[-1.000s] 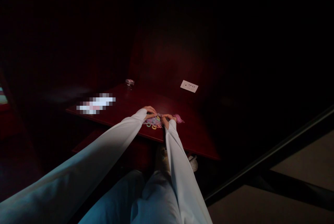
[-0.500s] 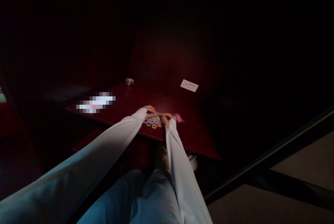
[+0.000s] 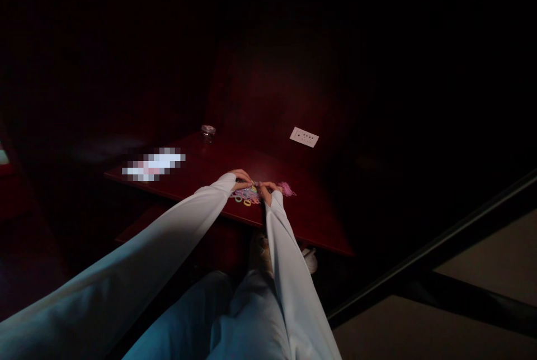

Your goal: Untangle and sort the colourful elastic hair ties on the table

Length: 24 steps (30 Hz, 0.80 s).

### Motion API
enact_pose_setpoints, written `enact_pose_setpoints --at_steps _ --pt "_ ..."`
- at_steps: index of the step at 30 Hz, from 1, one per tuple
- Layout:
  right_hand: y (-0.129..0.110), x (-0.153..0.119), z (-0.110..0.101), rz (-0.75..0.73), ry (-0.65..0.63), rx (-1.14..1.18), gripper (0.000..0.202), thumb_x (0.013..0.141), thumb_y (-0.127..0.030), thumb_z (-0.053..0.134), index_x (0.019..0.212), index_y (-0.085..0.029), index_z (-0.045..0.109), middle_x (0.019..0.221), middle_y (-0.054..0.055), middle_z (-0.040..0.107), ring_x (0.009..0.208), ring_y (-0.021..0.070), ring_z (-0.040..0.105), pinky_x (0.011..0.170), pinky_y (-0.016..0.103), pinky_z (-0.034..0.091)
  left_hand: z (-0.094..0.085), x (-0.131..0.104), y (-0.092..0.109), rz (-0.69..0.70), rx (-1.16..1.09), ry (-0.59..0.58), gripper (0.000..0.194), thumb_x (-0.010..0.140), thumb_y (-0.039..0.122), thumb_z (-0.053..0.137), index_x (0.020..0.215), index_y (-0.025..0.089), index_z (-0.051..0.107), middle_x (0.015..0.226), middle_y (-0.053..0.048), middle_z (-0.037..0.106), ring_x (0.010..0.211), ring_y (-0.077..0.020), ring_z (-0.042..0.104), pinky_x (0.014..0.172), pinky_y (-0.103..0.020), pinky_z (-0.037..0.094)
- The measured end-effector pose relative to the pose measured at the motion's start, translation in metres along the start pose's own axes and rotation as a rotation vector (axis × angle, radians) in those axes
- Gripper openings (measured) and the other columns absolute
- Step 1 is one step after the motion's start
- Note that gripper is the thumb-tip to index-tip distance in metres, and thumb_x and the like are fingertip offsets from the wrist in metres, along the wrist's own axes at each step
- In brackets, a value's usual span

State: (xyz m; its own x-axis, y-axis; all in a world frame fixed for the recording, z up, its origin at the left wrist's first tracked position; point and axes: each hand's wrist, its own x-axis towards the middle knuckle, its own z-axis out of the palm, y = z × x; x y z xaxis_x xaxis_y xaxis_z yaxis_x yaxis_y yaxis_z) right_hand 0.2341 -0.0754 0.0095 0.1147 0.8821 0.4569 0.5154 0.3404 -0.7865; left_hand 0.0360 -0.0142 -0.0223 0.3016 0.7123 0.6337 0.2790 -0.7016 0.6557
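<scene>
Loose colourful hair ties (image 3: pixel 250 197) lie in a small heap on the dark red table (image 3: pixel 310 220), mostly lilac and pink, with a green ring and a yellow ring at the near side. Over the heap's far left side my left hand (image 3: pixel 240 176) is closed in a pinch. My right hand (image 3: pixel 267 190) faces it, pinching too, its fingertips close to the left ones. Between them is a small pale piece that looks like a hair tie; its shape is too small to make out fully. Just right of my right hand sits a pink stringy bunch (image 3: pixel 287 188).
A clear round jar (image 3: pixel 208 132) stands at the table's far left. Nearer the left edge lies a blurred-out white item (image 3: pixel 155 165). A white socket plate (image 3: pixel 304 137) is on the dark wall behind. My knees and shoes are below the table's front edge.
Both hands stay in nearly the same place over the heap. Only the fingertips and the small piece between them have shifted slightly.
</scene>
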Motion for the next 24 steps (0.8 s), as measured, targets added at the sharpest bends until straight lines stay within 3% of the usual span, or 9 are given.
enact_pose_setpoints --at_steps 11,16,24 --pt "0.001 0.001 0.000 0.010 0.002 -0.004 0.022 0.075 -0.043 0.067 0.069 -0.023 0.071 0.074 0.003 0.065 0.091 0.0242 0.052 0.086 0.034 0.042 0.001 0.001 -0.004 -0.023 -0.050 0.008 0.040 0.078 0.060 0.073 0.084 0.023 0.083 0.094 -0.007 0.076 0.089 -0.0199 0.070 0.088 -0.031 0.055" --pt "0.002 0.001 0.000 -0.016 0.023 0.007 0.028 0.078 -0.050 0.066 0.068 -0.023 0.070 0.073 0.003 0.063 0.088 0.0240 0.052 0.083 0.033 0.043 0.001 0.006 -0.007 -0.063 -0.062 0.041 0.041 0.076 0.063 0.072 0.080 0.023 0.082 0.094 -0.007 0.076 0.091 -0.0210 0.070 0.089 -0.032 0.055" --pt "-0.004 -0.003 -0.002 -0.013 -0.033 -0.035 0.024 0.080 -0.045 0.068 0.070 -0.024 0.073 0.074 0.004 0.065 0.093 0.0250 0.051 0.088 0.036 0.041 -0.006 0.005 0.011 -0.094 -0.077 0.084 0.042 0.082 0.058 0.065 0.080 0.019 0.080 0.093 -0.010 0.076 0.095 -0.0245 0.070 0.095 -0.036 0.054"
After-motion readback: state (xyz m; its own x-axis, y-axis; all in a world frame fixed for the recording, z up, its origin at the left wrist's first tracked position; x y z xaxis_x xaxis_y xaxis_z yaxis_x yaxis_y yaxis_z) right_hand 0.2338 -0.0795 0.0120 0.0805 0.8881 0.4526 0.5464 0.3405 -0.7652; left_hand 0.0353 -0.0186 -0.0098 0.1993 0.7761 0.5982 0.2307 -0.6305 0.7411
